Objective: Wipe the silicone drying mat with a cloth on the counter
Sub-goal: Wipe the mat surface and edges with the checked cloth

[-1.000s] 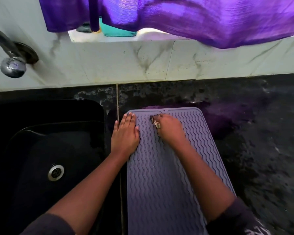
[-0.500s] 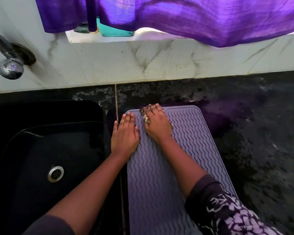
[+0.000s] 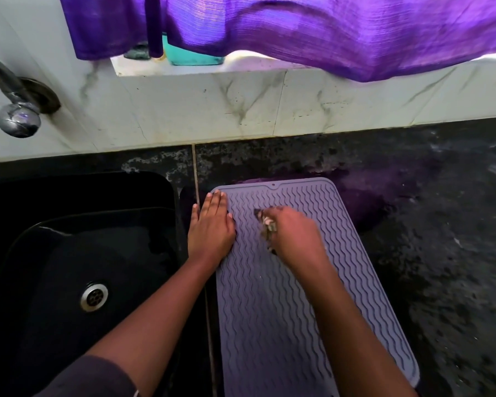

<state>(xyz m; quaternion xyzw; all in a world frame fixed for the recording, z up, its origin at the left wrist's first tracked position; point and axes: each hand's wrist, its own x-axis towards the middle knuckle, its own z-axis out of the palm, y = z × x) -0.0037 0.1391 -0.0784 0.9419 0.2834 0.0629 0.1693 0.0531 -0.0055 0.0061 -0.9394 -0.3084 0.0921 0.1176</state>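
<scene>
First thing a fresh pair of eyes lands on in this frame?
The bright purple curtain across the top, hanging over the window ledge. Next, the grey ridged silicone mat on the black counter beside the sink: the left hand lies flat on its left edge while the right hand presses a bunched cloth onto its far half.

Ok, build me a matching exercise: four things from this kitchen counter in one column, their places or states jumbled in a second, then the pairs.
1. left hand
2. cloth
3. tap
4. purple curtain

a. hangs over the window ledge
b. bunched under the right hand
c. flat on the drying mat's left edge
d. above the black sink

Pairs: 1-c, 2-b, 3-d, 4-a
</scene>
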